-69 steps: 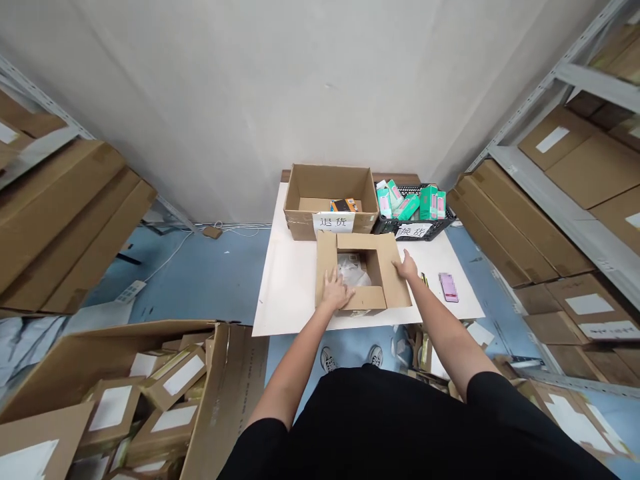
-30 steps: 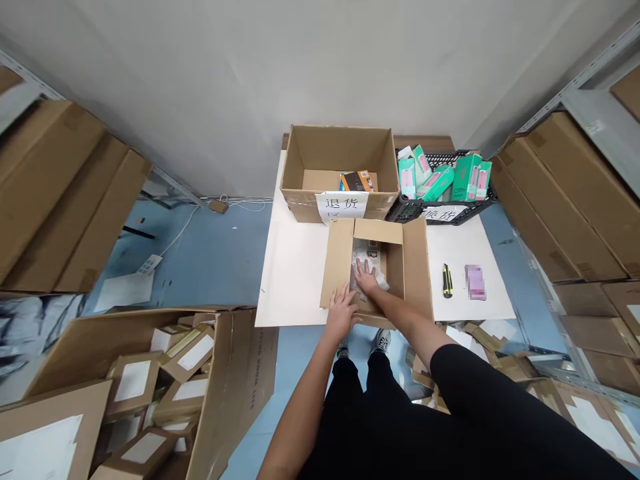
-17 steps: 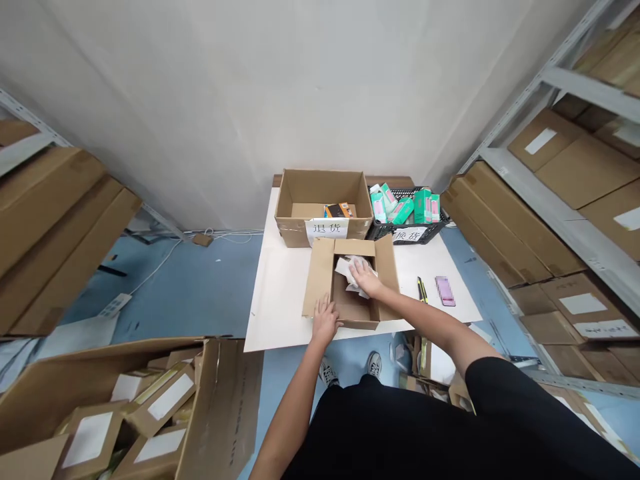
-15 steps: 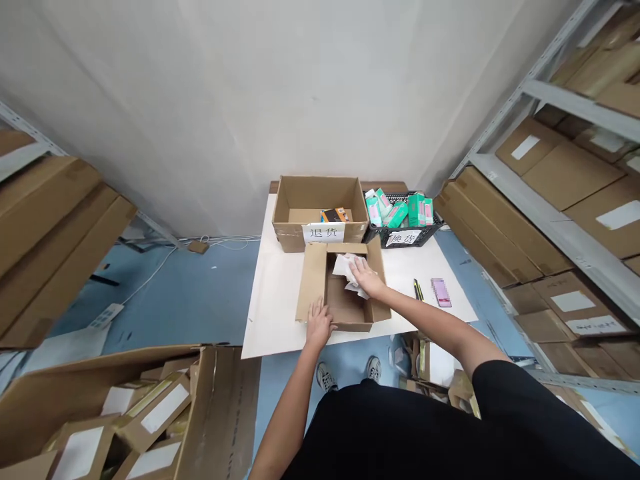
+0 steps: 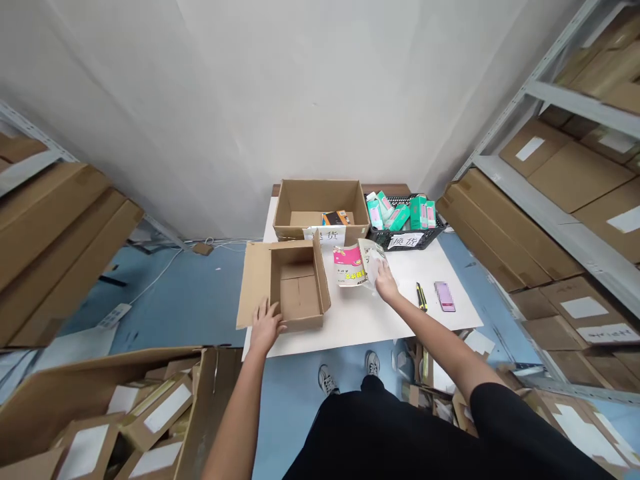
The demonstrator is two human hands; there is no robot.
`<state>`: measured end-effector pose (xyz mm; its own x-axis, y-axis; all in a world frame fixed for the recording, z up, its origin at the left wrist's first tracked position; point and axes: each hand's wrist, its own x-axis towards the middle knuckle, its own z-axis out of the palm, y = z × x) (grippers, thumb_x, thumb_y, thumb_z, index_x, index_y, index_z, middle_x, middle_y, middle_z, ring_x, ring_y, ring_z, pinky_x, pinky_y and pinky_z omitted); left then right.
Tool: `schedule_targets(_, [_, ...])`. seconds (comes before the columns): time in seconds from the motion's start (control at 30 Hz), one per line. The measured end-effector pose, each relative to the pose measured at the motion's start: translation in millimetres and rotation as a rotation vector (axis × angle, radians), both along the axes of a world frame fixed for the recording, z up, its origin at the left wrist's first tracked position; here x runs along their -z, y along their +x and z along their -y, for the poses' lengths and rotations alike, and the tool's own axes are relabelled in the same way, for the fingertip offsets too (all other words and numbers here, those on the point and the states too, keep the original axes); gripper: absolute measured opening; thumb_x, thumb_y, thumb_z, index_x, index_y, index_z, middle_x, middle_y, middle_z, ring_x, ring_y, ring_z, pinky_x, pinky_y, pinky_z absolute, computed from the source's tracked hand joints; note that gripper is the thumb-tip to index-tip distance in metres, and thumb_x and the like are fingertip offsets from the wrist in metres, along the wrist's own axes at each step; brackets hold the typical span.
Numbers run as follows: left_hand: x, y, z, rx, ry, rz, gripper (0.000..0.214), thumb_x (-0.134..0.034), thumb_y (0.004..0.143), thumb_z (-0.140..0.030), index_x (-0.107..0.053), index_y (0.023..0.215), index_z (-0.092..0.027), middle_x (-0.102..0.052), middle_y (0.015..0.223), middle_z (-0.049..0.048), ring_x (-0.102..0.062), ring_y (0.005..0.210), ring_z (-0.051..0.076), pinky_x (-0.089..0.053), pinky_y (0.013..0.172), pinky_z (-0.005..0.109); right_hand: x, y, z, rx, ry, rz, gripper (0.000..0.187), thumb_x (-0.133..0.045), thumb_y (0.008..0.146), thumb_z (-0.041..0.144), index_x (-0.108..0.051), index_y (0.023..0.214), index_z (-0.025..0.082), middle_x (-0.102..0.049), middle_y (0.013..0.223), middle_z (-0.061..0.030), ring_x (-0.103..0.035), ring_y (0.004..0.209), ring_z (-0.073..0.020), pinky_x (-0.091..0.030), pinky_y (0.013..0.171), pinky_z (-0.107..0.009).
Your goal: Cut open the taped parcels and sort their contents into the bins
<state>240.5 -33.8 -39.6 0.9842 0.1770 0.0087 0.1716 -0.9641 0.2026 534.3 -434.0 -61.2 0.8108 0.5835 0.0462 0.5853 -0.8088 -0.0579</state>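
Observation:
An open cardboard box (image 5: pixel 300 323) stands on the white table, its inside bare and its wide left flap folded out. My left hand (image 5: pixel 267 327) grips its near left corner, fingers over the edge and thumb at the front. Beside the box, my right hand (image 5: pixel 385 280) is closed on a colourful printed booklet (image 5: pixel 349 267), its pages bent apart. Something whitish and thin lies against the booklet under the fingers; I cannot make out whether it is paper or plastic.
Behind stand a larger labelled carton (image 5: pixel 287 231) with small boxes inside and a black basket (image 5: pixel 431 239) of green-and-white packs. A yellow-black utility knife (image 5: pixel 421 297) and a phone (image 5: pixel 445 296) lie at right. A big carton (image 5: pixel 223 393) of parcels stands lower left; shelves (image 5: pixel 550 190) line the right.
My left hand and the cardboard box have moved left across the table. My right hand has come out of the box to the right, and the printed booklet now shows in it.

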Motion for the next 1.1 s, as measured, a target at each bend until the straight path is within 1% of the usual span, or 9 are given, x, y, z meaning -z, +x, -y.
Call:
schedule_targets(0.17, [-17.4, -24.2, 6.1, -0.121, 0.002, -0.047, 0.021, -0.073, 0.085, -0.018, -0.078, 0.105, -0.022, -0.059, 0.157, 0.0163, -0.034, 0.159, 0.045, -0.045, 0.118, 0.061, 89.7, -27.9, -1.4, 0.218, -0.31, -0.511, 0.091, -0.063, 0.096, 0.028, -0.018, 0.175, 0.015, -0.013, 0.179, -0.0233, -0.023, 0.163, -0.0438, -0.035, 0.123, -0.064])
schedule_targets(0.27, [-32.4, -36.3, 47.0, -0.226, -0.006, 0.119, 0.041, -0.06, 0.093, -0.018, -0.071, 0.133, -0.021, -0.057, 0.157, 0.0176, -0.039, 0.156, 0.04, -0.045, 0.119, 0.06, 122.3, -48.2, 12.7, 0.224, -0.41, -0.668, 0.096, -0.065, 0.096, 0.031, -0.013, 0.176, 0.016, 0.001, 0.18, -0.0216, -0.014, 0.165, -0.0455, -0.041, 0.119, -0.063])
schedule_targets(0.33, [-37.2, -27.6, 90.2, -0.278, -0.049, 0.249, 0.048, -0.057, 0.095, -0.017, -0.065, 0.142, -0.02, -0.062, 0.149, 0.0176, -0.048, 0.148, 0.037, -0.043, 0.121, 0.057, 130.1, -53.3, 19.3, 0.204, -0.407, -0.68, 0.102, -0.069, 0.094, 0.03, -0.01, 0.176, 0.014, 0.008, 0.18, -0.0207, -0.005, 0.165, -0.0467, -0.04, 0.12, -0.061])
schedule_targets(0.47, [-17.4, 42.1, 193.7, -0.144, -0.27, 0.127, 0.046, -0.05, 0.098, -0.018, -0.068, 0.14, -0.024, -0.069, 0.136, 0.013, -0.06, 0.132, 0.032, -0.047, 0.117, 0.047, 123.5, -41.2, 27.5, 0.171, -0.335, -0.694, 0.093, -0.068, 0.094, 0.026, -0.023, 0.174, 0.017, -0.006, 0.181, -0.0192, -0.017, 0.164, -0.0455, -0.039, 0.122, -0.059])
schedule_targets(0.6, [33.4, 140.9, 285.3, 0.051, -0.356, -0.071, 0.048, -0.053, 0.097, -0.014, -0.067, 0.142, -0.023, -0.063, 0.149, 0.0156, -0.048, 0.146, 0.036, -0.041, 0.121, 0.051, 117.7, -19.7, 42.8, 0.133, -0.172, -0.652, 0.064, -0.053, 0.099, 0.017, -0.051, 0.163, 0.022, -0.035, 0.175, -0.0135, -0.037, 0.158, -0.0328, -0.04, 0.124, -0.05])
schedule_targets(0.7, [76.3, 195.2, 328.7, 0.037, -0.373, -0.228, 0.064, -0.068, 0.089, -0.012, -0.059, 0.151, -0.019, -0.049, 0.163, 0.0206, -0.032, 0.158, 0.042, -0.036, 0.123, 0.058, 121.8, -8.2, 54.2, 0.134, -0.021, -0.668, 0.056, -0.046, 0.098, 0.01, -0.065, 0.151, 0.016, -0.051, 0.165, -0.0142, -0.05, 0.15, -0.0263, -0.039, 0.126, -0.042])
schedule_targets(0.8, [111.1, 220.6, 340.2, -0.096, -0.526, -0.357, 0.074, -0.082, 0.077, -0.012, -0.061, 0.148, -0.02, -0.045, 0.166, 0.0212, -0.034, 0.157, 0.044, -0.036, 0.123, 0.061, 126.2, -1.5, 62.0, 0.133, 0.169, -0.741, 0.057, -0.047, 0.097, 0.012, -0.065, 0.151, 0.015, -0.063, 0.154, -0.0127, -0.058, 0.144, -0.0252, -0.042, 0.125, -0.042])
schedule_targets(0.93, [132.9, 222.4, 312.3, -0.389, -0.874, -0.186, 0.034, -0.076, 0.077, -0.012, -0.078, 0.109, -0.02, -0.067, 0.144, 0.014, -0.051, 0.145, 0.034, -0.042, 0.122, 0.049, 124.0, 2.8, 74.8, 0.116, 0.34, -0.808, 0.06, -0.056, 0.099, 0.027, -0.056, 0.159, 0.022, -0.061, 0.157, -0.0071, -0.058, 0.144, -0.025, -0.045, 0.123, -0.042])
schedule_targets(1.1, [137.6, 204.8, 263.0, -0.724, -0.962, -0.065, 0.031, -0.058, 0.092, -0.022, -0.073, 0.118, -0.012, -0.077, 0.119, 0.0152, -0.069, 0.114, 0.031, -0.057, 0.099, 0.043, 119.5, 7.1, 83.3, 0.084, 0.131, -0.711, 0.069, -0.055, 0.102, 0.028, -0.041, 0.168, 0.017, -0.031, 0.177, -0.0106, -0.025, 0.165, -0.0285, -0.032, 0.131, -0.044])
